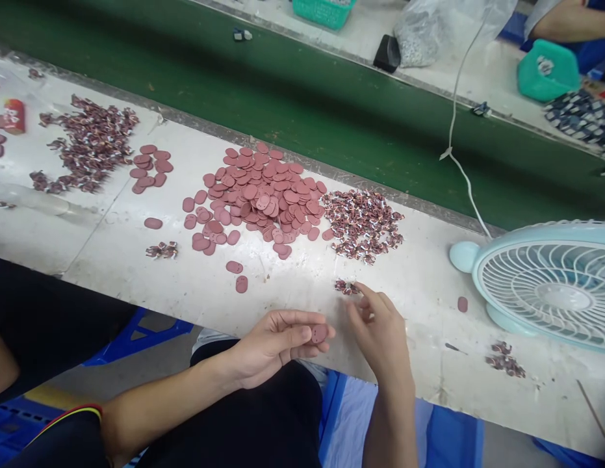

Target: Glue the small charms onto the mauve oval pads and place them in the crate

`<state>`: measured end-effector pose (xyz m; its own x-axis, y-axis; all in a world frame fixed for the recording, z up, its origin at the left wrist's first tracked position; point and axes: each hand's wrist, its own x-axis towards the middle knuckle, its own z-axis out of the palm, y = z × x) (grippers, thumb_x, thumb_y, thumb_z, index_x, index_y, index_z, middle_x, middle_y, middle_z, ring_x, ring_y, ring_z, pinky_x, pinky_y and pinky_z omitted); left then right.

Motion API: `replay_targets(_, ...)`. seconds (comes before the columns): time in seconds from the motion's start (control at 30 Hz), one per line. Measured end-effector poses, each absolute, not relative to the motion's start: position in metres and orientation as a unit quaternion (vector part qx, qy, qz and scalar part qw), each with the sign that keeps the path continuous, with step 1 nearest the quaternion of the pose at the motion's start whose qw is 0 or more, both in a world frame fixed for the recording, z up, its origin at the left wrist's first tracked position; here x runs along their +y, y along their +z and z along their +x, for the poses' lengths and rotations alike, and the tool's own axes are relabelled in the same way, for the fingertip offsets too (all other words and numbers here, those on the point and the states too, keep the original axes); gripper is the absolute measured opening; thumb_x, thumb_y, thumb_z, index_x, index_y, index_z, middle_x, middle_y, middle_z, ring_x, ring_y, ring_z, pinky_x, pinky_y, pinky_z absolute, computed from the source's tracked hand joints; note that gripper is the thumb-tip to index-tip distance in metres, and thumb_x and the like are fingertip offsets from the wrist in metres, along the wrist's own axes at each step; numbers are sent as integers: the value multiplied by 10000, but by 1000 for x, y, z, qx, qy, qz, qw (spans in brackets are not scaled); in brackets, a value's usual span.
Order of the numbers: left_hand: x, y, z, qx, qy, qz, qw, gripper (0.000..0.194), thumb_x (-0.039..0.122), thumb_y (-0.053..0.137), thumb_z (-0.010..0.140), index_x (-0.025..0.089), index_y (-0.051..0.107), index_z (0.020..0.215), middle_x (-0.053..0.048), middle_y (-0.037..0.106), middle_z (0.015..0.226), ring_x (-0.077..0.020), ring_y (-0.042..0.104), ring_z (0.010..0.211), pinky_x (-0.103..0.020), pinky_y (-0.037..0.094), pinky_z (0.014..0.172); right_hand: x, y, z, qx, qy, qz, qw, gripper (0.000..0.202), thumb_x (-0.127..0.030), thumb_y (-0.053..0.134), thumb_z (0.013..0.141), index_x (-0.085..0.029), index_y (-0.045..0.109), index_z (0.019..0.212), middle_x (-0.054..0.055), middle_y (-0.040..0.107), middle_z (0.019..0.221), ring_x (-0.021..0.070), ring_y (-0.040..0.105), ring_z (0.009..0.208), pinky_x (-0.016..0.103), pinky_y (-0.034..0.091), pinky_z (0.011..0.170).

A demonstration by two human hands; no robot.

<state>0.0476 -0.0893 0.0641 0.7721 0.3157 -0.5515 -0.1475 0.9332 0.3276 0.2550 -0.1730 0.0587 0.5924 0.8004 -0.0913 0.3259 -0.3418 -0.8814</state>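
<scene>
Between the thumb and fingers of my left hand [283, 341] is a reddish-brown oval disc [320, 334], held above the table's near edge. My right hand [377, 325] reaches over the table to the right of it, thumb and index finger apart. Its index fingertip is at a small cluster of little dark-red and white pieces [346, 286]; whether it touches them I cannot tell. Beyond that lies a heap of similar small pieces [365, 224]. To its left spreads a large pile of the oval discs [263, 188].
A pale blue fan [560, 292] stands at the right, its white cable [458, 162] crossing the green belt [283, 110]. Small brown pieces [507, 361] lie before the fan. Another heap [95, 143] sits at the left. Across the belt are green baskets [548, 68] and a person's arm [575, 21].
</scene>
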Motion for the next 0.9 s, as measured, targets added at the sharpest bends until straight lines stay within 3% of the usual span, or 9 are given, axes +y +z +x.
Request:
replay_targets(0.07,-89,65,47,316,126,134,931,301,290,885,812,174,826,1084,-117,832,1107,-171,803,921,-224,618,844,-161,53,264,-459,239,-792,323,407,-250,633,876,-262,741,1268,37,661,897,185,580,733,358,515,751)
replay_targets(0.17,-87,64,44,316,132,134,930,298,288,884,814,172,827,1082,-116,832,1108,-171,803,919,-223,618,845,-157,48,274,-502,227,-807,215,446,-244,500,907,-198,714,1296,110,698,952,241,618,778,413,517,793)
replay_targets(0.37,-84,61,40,323,134,129,928,287,276,878,819,176,828,1083,-118,831,1112,-173,803,920,-223,616,837,-181,60,280,-493,226,-828,144,341,-392,508,981,-185,759,1084,77,685,770,241,620,690,399,504,707)
replay_targets(0.43,-85,60,41,325,132,130,928,291,286,885,810,178,829,1075,-117,831,1108,-174,802,914,-227,615,827,-195,71,276,-470,232,-835,167,324,-446,561,979,-219,772,1072,56,658,798,204,602,660,359,513,644)
replay_targets(0.5,-87,60,44,322,132,141,927,299,294,891,800,186,829,1071,-114,831,1107,-183,801,924,-240,614,822,-211,83,266,-412,272,-829,262,261,-440,639,958,-256,775,1085,61,664,920,191,637,731,316,543,604)
replay_targets(0.6,-92,60,48,305,146,186,922,296,279,899,787,197,830,1063,-104,836,1077,-204,796,958,-260,611,815,-229,97,242,-315,359,-753,453,158,-306,739,917,-283,777,1069,50,695,1006,165,677,767,267,586,594)
replay_targets(0.67,-96,59,51,289,156,217,919,274,256,890,795,207,831,1058,-92,840,1058,-209,792,976,-278,612,832,-233,100,223,-298,395,-702,512,168,-233,744,912,-288,782,1066,37,711,976,148,685,743,259,608,619)
replay_targets(0.8,-98,60,52,260,158,246,920,248,216,863,820,224,826,1066,-67,841,1077,-207,791,993,-329,611,911,-227,99,198,-272,423,-681,532,163,-238,732,925,-291,790,1067,55,737,1029,182,720,869,250,626,639)
replay_targets(0.9,-97,63,53,255,153,264,917,241,194,861,818,201,821,1056,-68,845,1051,-195,792,978,-306,607,900,-224,98,194,-258,423,-699,515,131,-255,748,917,-275,793,1038,38,748,931,152,711,777,247,625,668)
